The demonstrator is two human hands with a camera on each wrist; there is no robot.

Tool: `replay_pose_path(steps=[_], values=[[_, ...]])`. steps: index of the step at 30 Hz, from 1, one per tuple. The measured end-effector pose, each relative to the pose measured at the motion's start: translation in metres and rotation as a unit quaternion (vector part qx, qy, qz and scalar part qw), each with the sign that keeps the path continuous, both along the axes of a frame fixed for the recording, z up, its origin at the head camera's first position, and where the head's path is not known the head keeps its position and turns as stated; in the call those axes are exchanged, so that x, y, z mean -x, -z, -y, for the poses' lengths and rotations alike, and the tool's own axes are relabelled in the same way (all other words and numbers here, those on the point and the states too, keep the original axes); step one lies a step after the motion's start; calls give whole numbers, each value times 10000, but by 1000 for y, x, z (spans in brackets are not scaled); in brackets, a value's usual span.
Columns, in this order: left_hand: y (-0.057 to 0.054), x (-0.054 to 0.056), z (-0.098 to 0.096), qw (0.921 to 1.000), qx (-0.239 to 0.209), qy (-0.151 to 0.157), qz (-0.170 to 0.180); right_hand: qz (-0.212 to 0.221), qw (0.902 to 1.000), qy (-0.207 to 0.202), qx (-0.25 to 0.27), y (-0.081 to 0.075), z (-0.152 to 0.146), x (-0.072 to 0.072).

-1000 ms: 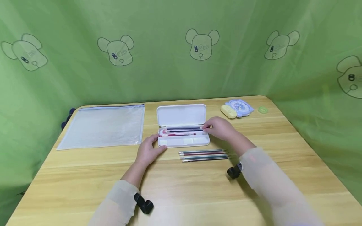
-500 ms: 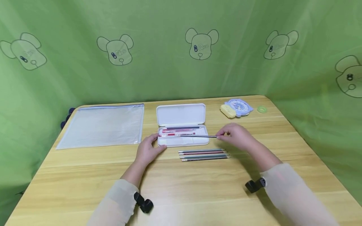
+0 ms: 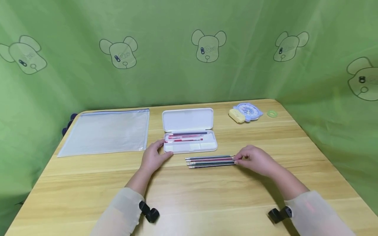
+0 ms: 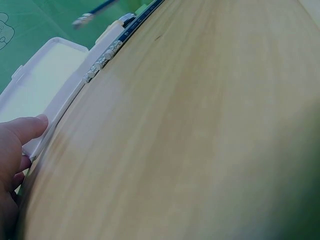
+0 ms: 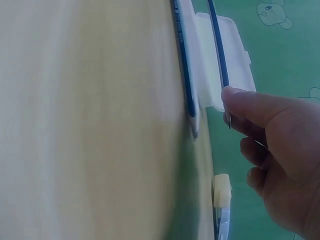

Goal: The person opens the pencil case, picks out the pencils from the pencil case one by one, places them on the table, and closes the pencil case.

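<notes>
My left hand (image 3: 152, 158) grips the left end of a white open pencil case (image 3: 210, 147), its thumb on the front rim in the left wrist view. Inside the case lie a red pen (image 3: 192, 140), a dark pencil (image 3: 190, 133) and pinkish sticks. My right hand (image 3: 255, 160) pinches a dark pencil (image 5: 220, 50) near its tip, the other end pointing left. That pencil is raised over a row of several pencils (image 3: 206, 166) lying side by side on the table in front of the case. In the head view it overlaps the row.
A translucent mesh zip pouch (image 3: 106, 134) lies flat at the left. At the back right are a small yellow block (image 3: 237, 115), a blue round case with a printed face (image 3: 249, 111) and a green ring (image 3: 272, 113). A green curtain (image 3: 165, 82) stands behind the wooden table (image 3: 189, 203).
My right hand has lifted a dark pencil out of the case and brought it right and toward me, over the row of pencils. The left hand stays at the case.
</notes>
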State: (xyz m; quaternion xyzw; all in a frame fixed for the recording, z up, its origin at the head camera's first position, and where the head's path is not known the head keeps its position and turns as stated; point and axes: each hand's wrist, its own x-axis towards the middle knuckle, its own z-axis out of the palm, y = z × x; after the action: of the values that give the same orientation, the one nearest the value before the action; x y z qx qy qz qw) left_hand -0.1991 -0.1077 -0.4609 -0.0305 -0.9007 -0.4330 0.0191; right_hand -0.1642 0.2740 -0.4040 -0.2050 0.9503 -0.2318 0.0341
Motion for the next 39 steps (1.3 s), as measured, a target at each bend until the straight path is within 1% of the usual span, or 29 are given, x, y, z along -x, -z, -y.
replay_pose_path(steps=[5, 10, 16, 21, 26, 28, 34, 39], values=[[0, 0, 0, 10000, -21, -21, -6, -38, 9998, -150, -96, 7, 1, -5], [0, 0, 0, 10000, -19, -11, -19, -16, 9995, -259, -182, 11, 3, -6], [-2, -1, -1, 10000, -22, -35, 15, -39, 9991, -273, -310, 12, 3, -5], [-1, 0, -1, 10000, -23, -47, 39, 23, 9990, -284, -334, 14, 3, -4], [-1, -1, -1, 10000, -14, -40, 21, -9, 9988, -330, -357, 15, 2, -4], [-1, -1, -1, 10000, -14, -39, 2, 7, 9991, -274, -318, 15, 2, -5], [-1, -1, -2, 10000, -25, -39, -24, 150, 9999, -35, -48, 9, 3, 0], [0, -1, 0, 10000, 3, -44, -20, 143, 9998, -2, 145, -4, 11, 15]])
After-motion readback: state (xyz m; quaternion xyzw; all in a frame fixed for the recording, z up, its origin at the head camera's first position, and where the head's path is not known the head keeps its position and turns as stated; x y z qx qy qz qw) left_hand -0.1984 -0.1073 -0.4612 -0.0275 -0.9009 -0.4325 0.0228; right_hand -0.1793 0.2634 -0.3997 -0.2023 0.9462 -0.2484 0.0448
